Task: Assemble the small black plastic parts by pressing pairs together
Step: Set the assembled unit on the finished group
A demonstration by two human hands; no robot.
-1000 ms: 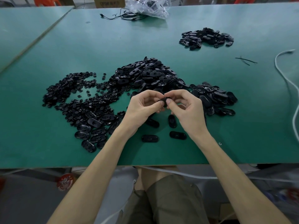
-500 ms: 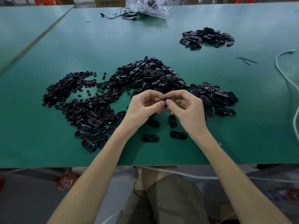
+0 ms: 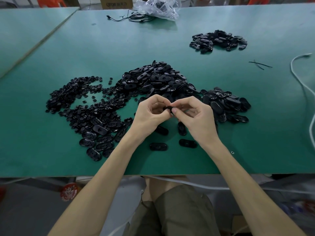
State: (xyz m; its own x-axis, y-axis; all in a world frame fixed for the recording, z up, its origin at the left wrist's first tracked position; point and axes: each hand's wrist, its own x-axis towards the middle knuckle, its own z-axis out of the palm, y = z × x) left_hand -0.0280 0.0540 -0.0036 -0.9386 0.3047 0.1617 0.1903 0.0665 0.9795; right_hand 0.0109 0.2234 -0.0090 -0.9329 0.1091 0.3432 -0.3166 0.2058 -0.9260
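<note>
I'm looking down at green table (image 3: 221,133). Big heap of oval shells (image 3: 153,80) lying just beyond hands, small round pieces (image 3: 73,99) spreading out to left. Above table, left hand (image 3: 150,114) and right hand (image 3: 196,118) meeting, fingers curling, both pinching one black part (image 3: 167,109). Part sitting between thumbs and fingertips, mostly hidden.

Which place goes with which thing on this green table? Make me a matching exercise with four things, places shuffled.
Things
1. plastic bag
2. white cable
3. pile of small round parts
4. black part

Places
A. pinched between the left hand and the right hand
B. at the far edge of the table
C. along the right edge of the table
D. left of both hands

Pairs: 1-B, 2-C, 3-D, 4-A
</note>
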